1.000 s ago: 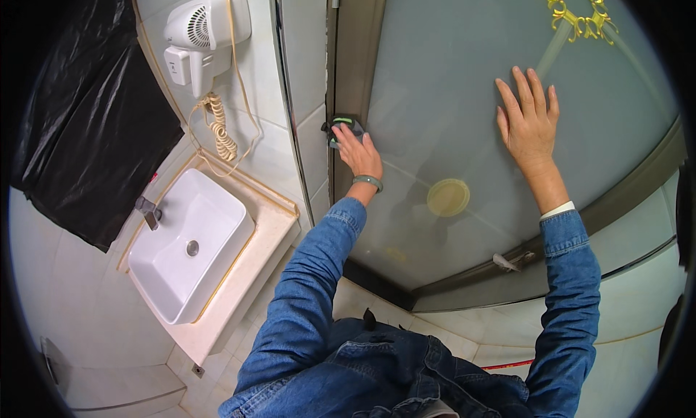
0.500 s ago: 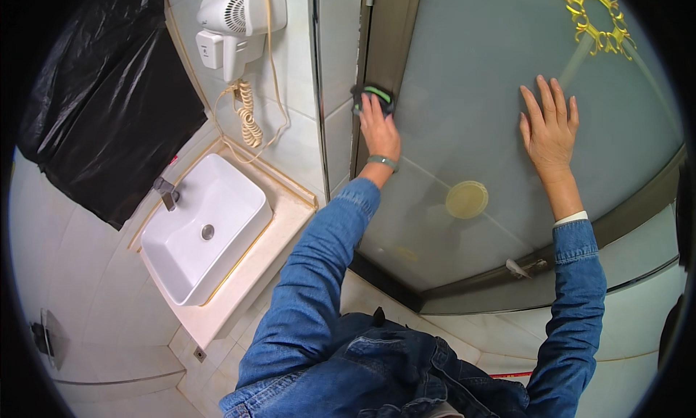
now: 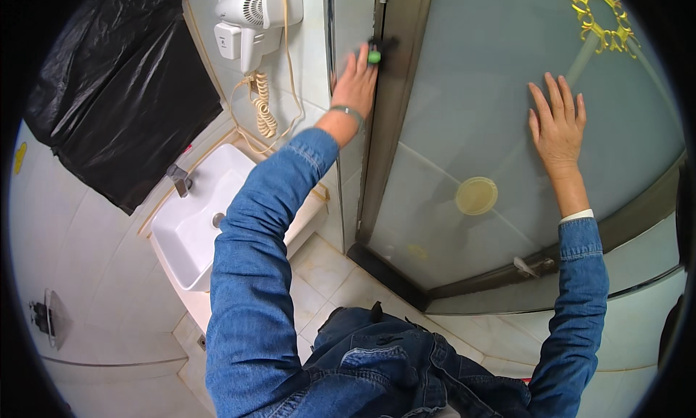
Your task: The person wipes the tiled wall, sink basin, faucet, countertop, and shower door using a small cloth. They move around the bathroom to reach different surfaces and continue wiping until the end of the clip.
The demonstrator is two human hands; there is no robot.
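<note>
My left hand (image 3: 353, 88) grips a small black tool with a green part (image 3: 374, 56), its outline smeared by motion, so I cannot tell its exact kind. The tool is against the dark metal frame (image 3: 395, 77) of a frosted glass door, close to the tiled wall edge. With fingers stretched out, my right hand (image 3: 558, 131) lies flat on the frosted glass (image 3: 464, 121). Above that hand, a gold ring-shaped ornament (image 3: 616, 39) is on the glass. Lower down shows a round yellowish disc (image 3: 476, 196).
On the left wall hangs a white hair dryer (image 3: 250, 12) with a coiled cord (image 3: 264, 113). Below stands a white basin (image 3: 185, 255) with a faucet (image 3: 179, 180), partly covered by my left arm. Black plastic sheeting (image 3: 119, 92) drapes the wall. A handle (image 3: 525, 266) juts from the door's lower frame.
My left hand has moved up and to the left along the door frame with the tool. My right hand stays flat on the glass. The whole view has shifted slightly.
</note>
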